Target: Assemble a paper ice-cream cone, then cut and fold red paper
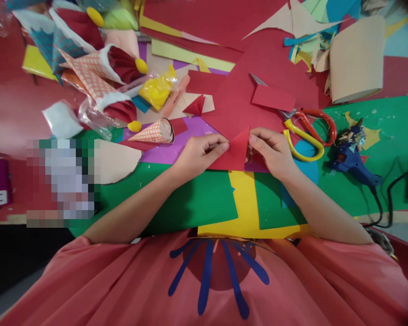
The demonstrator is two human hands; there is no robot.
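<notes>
A small piece of red paper (240,149), angled like a folded triangle, is held up between my two hands. My left hand (204,151) pinches its left corner between thumb and fingers. The right edge is gripped by my right hand (270,149), thumb in front and fingers partly behind the paper. To the right lie scissors (313,131) with one yellow and one red handle loop, a red paper strip (272,96) over their blades. A checkered paper cone (153,132) rests on its side left of my left hand, and a small folded red fan (195,105) lies beyond it.
A blue glue gun (353,158) with a black cord sits at the right on green sheets (394,131). At the back right stands a beige paper roll (357,61) among scraps. Several checkered cones with red pleats (119,63) crowd the back left. A beige cut piece (114,160) lies left.
</notes>
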